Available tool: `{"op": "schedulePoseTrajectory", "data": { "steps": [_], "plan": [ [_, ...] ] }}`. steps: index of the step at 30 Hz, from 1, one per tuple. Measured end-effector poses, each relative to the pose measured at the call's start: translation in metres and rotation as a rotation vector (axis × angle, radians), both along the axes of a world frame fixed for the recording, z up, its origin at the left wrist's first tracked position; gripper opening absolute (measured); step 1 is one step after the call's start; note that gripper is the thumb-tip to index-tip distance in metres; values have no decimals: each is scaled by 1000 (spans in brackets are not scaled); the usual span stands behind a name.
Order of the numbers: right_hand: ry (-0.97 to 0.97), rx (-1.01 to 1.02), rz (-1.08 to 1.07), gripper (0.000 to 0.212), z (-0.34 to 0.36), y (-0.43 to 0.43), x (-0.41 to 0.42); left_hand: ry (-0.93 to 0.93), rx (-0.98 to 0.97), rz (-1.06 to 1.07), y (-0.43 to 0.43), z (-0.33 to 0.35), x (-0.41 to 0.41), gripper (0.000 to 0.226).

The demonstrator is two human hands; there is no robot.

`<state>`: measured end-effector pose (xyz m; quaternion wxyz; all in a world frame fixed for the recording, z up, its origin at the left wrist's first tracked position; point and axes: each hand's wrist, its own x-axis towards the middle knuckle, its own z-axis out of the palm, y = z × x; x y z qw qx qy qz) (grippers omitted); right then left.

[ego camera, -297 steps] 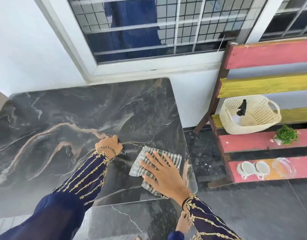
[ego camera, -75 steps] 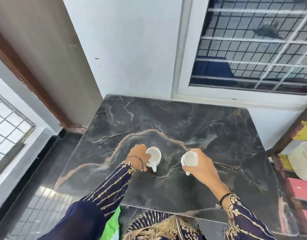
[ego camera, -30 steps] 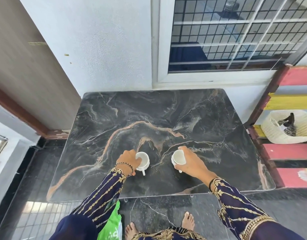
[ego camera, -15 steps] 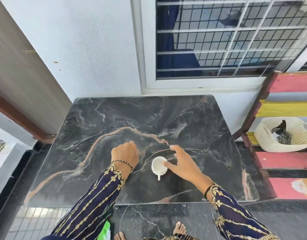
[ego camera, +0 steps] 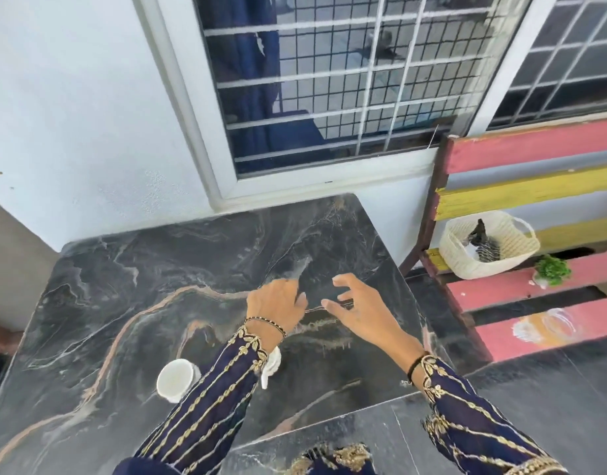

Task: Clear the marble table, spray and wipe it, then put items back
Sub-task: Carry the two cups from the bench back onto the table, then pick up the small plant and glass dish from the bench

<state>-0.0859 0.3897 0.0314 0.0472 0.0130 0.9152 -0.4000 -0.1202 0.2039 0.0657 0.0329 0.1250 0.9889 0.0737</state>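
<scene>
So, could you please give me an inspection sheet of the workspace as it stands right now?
Surface: dark veined marble table, glossy, mostly bare.
Job's things: round white ceramic cup upright near the front edge; second white cup mostly hidden behind the left sleeve.
Clutter: nothing seen.
Hands: left hand and right hand empty, over the table.
Cables: nothing seen.
Surroundings: pink and yellow slatted wooden rack holding a cream woven basket, small green plant; barred window.

Worn on the head, looking forward and steeply down. Close over the marble table (ego camera: 130, 303); window (ego camera: 329, 80) at twelve o'clock.
</scene>
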Motion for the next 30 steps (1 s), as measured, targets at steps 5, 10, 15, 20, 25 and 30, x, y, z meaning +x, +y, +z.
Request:
{"op": "schedulePoseTrajectory", "data": {
  "steps": [5,10,15,20,25,30],
  "plan": [
    [11,-2,-131,52,9,41,2,-39,51,-116,44,0,-31,29],
    [14,-16,-264,50,13,93,3,-87,88,-236,109,3,-45,32],
    [15,-45,-331,47,4,165,-8,-114,79,-303,182,-3,-59,31],
    [-30,-89,-354,47,-29,265,-31,-188,67,-281,267,-31,-82,31],
    [-126,-99,-358,44,-77,383,-58,-303,65,-255,377,-66,-103,31],
    [-196,-91,-390,42,-131,487,-65,-409,18,-304,490,-107,-112,31]
  ]
}}
